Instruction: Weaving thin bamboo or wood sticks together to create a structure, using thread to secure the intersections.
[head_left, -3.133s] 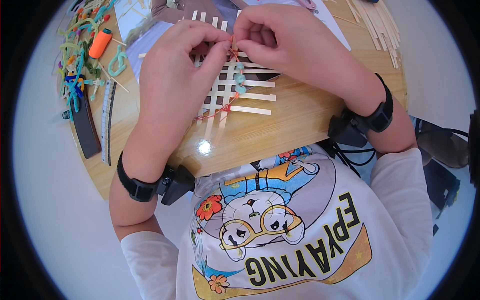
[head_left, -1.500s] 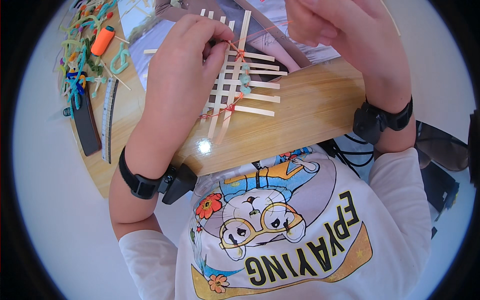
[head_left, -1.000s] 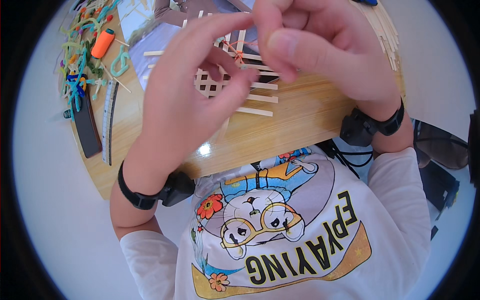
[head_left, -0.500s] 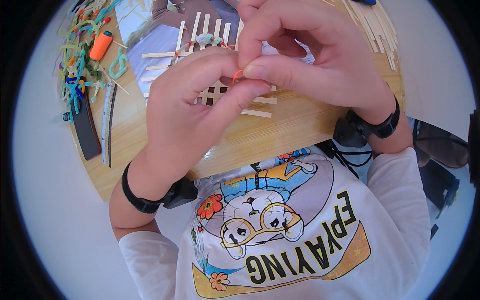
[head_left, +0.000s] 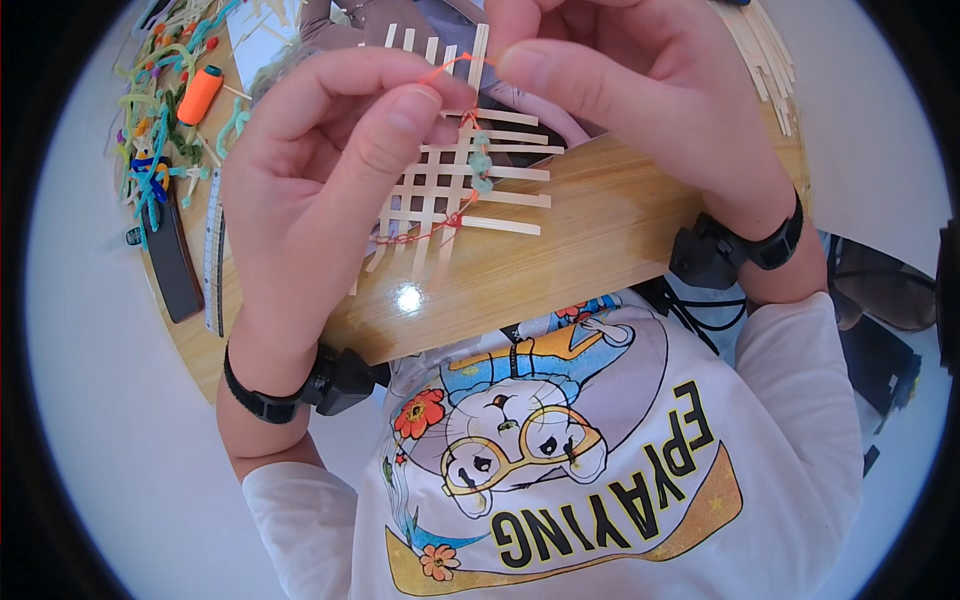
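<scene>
While both hands hover above the round wooden bench (head_left: pixel 600 240), the items stand as follows.

Left hand (head_left: pixel 320 170): raised over the woven work, thumb and forefinger pressed together, grip closed on one end of a thin orange thread (head_left: pixel 448 64). A black wrist strap with a small black unit sits at the wrist.

Right hand (head_left: pixel 640 90): raised opposite, thumb and forefinger pinched shut on the other end of the same thread, near the top of the lattice. A like black strap at its wrist.

Orange thread: stretched in a short arc between the two pinches, then running down along the lattice, where it is wound about the crossings.

Lattice of pale flat wooden strips (head_left: pixel 450 185): woven crosswise, lying on the bench beneath and between the hands, partly hidden by the left hand. A pale green cord (head_left: pixel 482 165) is knotted along one upright strip.

Orange spool (head_left: pixel 199 94): at the far left of the bench, well apart from the hands, beside a tangle of coloured cords (head_left: pixel 150 130).

Loose pale sticks (head_left: pixel 770 60): bundled at the far right edge of the bench.

Ruler (head_left: pixel 213 250) and dark flat case (head_left: pixel 172 262): side by side at the left rim.
</scene>
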